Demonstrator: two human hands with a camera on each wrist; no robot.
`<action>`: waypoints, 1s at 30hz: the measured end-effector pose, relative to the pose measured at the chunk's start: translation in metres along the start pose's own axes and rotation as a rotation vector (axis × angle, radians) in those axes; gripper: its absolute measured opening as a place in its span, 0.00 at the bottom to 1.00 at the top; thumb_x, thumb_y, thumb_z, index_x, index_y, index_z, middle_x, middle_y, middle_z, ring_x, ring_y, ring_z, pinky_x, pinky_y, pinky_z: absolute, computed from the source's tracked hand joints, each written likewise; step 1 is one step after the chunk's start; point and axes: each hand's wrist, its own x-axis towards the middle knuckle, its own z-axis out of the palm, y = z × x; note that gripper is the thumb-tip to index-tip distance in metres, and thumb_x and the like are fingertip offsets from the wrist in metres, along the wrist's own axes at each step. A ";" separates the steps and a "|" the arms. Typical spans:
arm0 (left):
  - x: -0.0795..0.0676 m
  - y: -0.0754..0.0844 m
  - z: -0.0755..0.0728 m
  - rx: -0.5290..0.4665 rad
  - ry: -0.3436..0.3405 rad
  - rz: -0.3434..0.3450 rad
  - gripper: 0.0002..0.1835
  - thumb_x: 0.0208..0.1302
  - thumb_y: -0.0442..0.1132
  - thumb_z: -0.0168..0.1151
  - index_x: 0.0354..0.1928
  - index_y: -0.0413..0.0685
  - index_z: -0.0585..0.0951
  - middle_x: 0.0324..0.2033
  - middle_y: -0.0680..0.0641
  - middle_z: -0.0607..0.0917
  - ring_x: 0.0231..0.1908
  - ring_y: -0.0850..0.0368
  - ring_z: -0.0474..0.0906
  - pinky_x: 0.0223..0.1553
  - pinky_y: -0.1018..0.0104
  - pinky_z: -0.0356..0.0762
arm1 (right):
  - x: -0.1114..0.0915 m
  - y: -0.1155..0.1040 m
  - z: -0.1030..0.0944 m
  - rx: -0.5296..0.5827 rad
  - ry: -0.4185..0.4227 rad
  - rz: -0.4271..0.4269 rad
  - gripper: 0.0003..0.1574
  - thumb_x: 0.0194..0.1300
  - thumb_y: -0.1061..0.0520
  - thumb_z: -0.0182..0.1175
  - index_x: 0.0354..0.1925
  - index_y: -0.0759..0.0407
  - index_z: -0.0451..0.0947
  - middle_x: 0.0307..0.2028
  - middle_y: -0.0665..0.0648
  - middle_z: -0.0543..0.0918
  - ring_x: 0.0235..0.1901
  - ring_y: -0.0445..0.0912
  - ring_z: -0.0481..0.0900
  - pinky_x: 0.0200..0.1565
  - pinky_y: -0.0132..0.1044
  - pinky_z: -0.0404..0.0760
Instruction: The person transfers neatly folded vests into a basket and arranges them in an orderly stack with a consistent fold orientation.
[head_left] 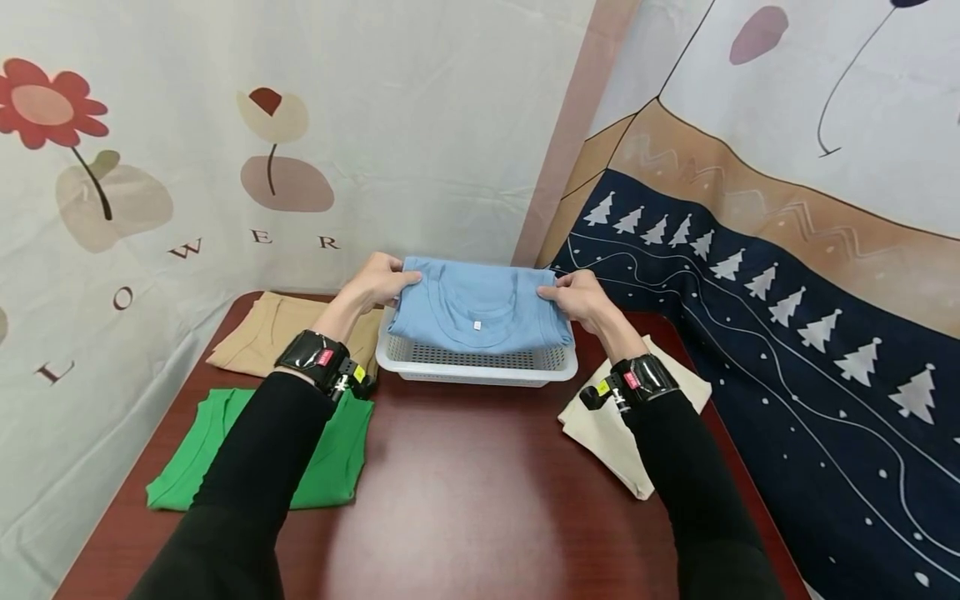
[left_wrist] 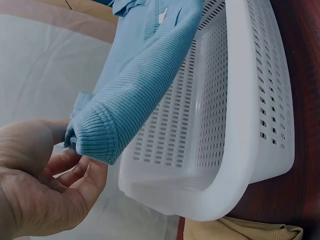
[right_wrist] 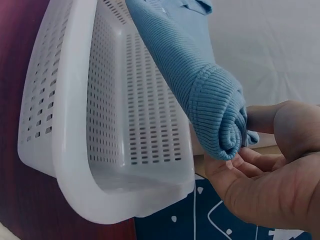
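A folded light blue shirt [head_left: 480, 304] with a small white neck label hangs over a white perforated plastic basket [head_left: 480, 372]. My left hand [head_left: 377, 282] pinches the shirt's left end, and my right hand [head_left: 581, 297] pinches its right end. In the left wrist view, thumb and fingers of the left hand [left_wrist: 55, 175] grip the ribbed, folded edge. The right wrist view shows the right hand [right_wrist: 272, 160] holding the rolled opposite end. Below the shirt, the visible part of the basket floor [right_wrist: 150, 110] is bare white mesh.
Left of the basket lie a folded tan garment [head_left: 258, 333] and, nearer, a folded green garment [head_left: 330, 458]. A folded cream garment [head_left: 611, 442] lies under the right forearm. They rest on a dark red-brown table [head_left: 450, 492], with printed curtains [head_left: 450, 125] behind.
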 end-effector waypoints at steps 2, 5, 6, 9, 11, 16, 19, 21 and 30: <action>0.003 0.000 0.002 -0.004 -0.005 -0.015 0.27 0.88 0.44 0.60 0.75 0.30 0.79 0.61 0.35 0.85 0.44 0.58 0.85 0.47 0.66 0.92 | 0.004 0.000 0.001 -0.001 0.001 0.010 0.14 0.82 0.53 0.68 0.47 0.63 0.79 0.35 0.49 0.71 0.32 0.39 0.74 0.40 0.32 0.82; 0.008 -0.002 0.005 0.003 -0.011 -0.032 0.29 0.88 0.44 0.60 0.78 0.29 0.75 0.69 0.31 0.82 0.53 0.51 0.87 0.55 0.60 0.93 | 0.009 0.000 0.002 0.001 -0.007 0.019 0.17 0.81 0.54 0.69 0.36 0.59 0.76 0.32 0.47 0.70 0.28 0.37 0.71 0.33 0.30 0.78; 0.009 -0.003 0.005 0.010 -0.012 -0.038 0.30 0.88 0.44 0.60 0.79 0.28 0.74 0.72 0.30 0.81 0.57 0.48 0.86 0.59 0.57 0.93 | 0.011 0.001 0.003 -0.002 -0.011 0.021 0.19 0.80 0.54 0.70 0.32 0.58 0.74 0.30 0.47 0.69 0.25 0.37 0.70 0.30 0.29 0.77; 0.012 -0.006 0.008 0.035 -0.012 -0.054 0.32 0.88 0.45 0.59 0.81 0.29 0.71 0.77 0.30 0.77 0.67 0.44 0.83 0.69 0.50 0.88 | 0.016 0.003 0.004 -0.017 -0.028 0.025 0.27 0.80 0.55 0.70 0.24 0.54 0.69 0.20 0.44 0.65 0.17 0.36 0.64 0.23 0.30 0.67; 0.014 -0.009 0.009 0.043 -0.006 -0.065 0.32 0.88 0.45 0.58 0.81 0.29 0.72 0.77 0.31 0.77 0.69 0.44 0.81 0.72 0.48 0.86 | 0.020 0.004 0.006 -0.031 -0.036 0.033 0.31 0.80 0.55 0.70 0.20 0.51 0.67 0.16 0.42 0.62 0.14 0.37 0.61 0.21 0.31 0.63; 0.018 -0.016 0.013 0.076 0.027 -0.079 0.28 0.88 0.44 0.60 0.76 0.29 0.77 0.70 0.33 0.79 0.59 0.50 0.81 0.66 0.52 0.89 | 0.029 0.009 0.013 -0.054 -0.040 0.070 0.35 0.80 0.55 0.70 0.17 0.50 0.66 0.14 0.42 0.61 0.13 0.38 0.60 0.21 0.33 0.63; 0.020 -0.017 0.016 0.129 0.051 -0.080 0.28 0.87 0.45 0.61 0.75 0.29 0.79 0.70 0.32 0.80 0.58 0.49 0.83 0.59 0.57 0.92 | 0.034 0.012 0.017 -0.054 -0.037 0.093 0.33 0.80 0.55 0.69 0.18 0.50 0.66 0.16 0.43 0.62 0.14 0.37 0.61 0.24 0.34 0.64; 0.021 -0.017 0.018 0.172 0.066 -0.086 0.28 0.87 0.46 0.62 0.74 0.30 0.80 0.72 0.32 0.79 0.60 0.47 0.84 0.57 0.58 0.92 | 0.037 0.014 0.019 -0.066 -0.033 0.100 0.33 0.80 0.55 0.69 0.19 0.51 0.67 0.18 0.44 0.64 0.15 0.37 0.61 0.25 0.34 0.65; 0.102 -0.074 0.020 0.266 0.124 0.006 0.23 0.74 0.54 0.75 0.48 0.38 0.93 0.52 0.38 0.92 0.40 0.49 0.92 0.37 0.63 0.93 | 0.046 0.017 0.028 -0.193 -0.002 0.089 0.34 0.79 0.55 0.70 0.19 0.52 0.63 0.31 0.55 0.73 0.19 0.42 0.65 0.25 0.35 0.67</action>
